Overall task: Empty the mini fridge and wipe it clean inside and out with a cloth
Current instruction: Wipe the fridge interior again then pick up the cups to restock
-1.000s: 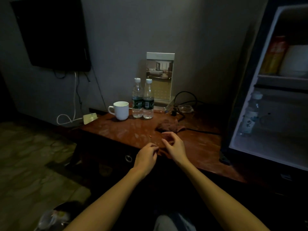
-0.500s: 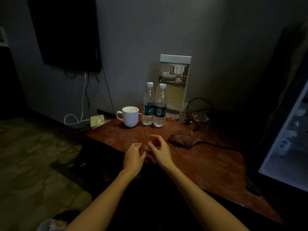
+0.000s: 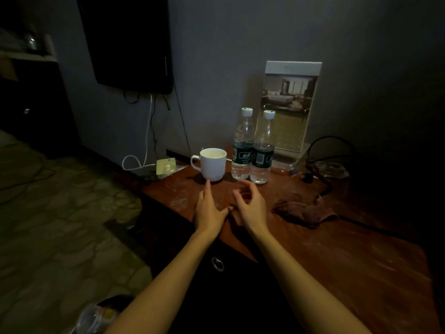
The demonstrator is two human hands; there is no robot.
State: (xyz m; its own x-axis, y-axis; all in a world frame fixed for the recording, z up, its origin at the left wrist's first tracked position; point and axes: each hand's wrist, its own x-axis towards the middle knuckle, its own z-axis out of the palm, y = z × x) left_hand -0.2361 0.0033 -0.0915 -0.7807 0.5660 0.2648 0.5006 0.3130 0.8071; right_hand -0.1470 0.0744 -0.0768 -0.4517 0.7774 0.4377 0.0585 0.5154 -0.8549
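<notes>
Crumpled dark-brown cloth (image 3: 305, 212) lies untouched on the reddish wooden table (image 3: 361, 261), just right of the right hand (image 3: 250, 206); the mini fridge is out of view. Right fingers are loosely curled, pinching nothing. Left hand (image 3: 209, 210) has its fingers straight, index tip near the base of the white ceramic mug (image 3: 213, 164). Risk: a careless sweep tips the mug or the two clear plastic water bottles (image 3: 242, 150) just beside it.

dim grey wall (image 3: 240, 44), wooden desk (image 3: 361, 261), patterned floor (image 3: 60, 225)
</notes>
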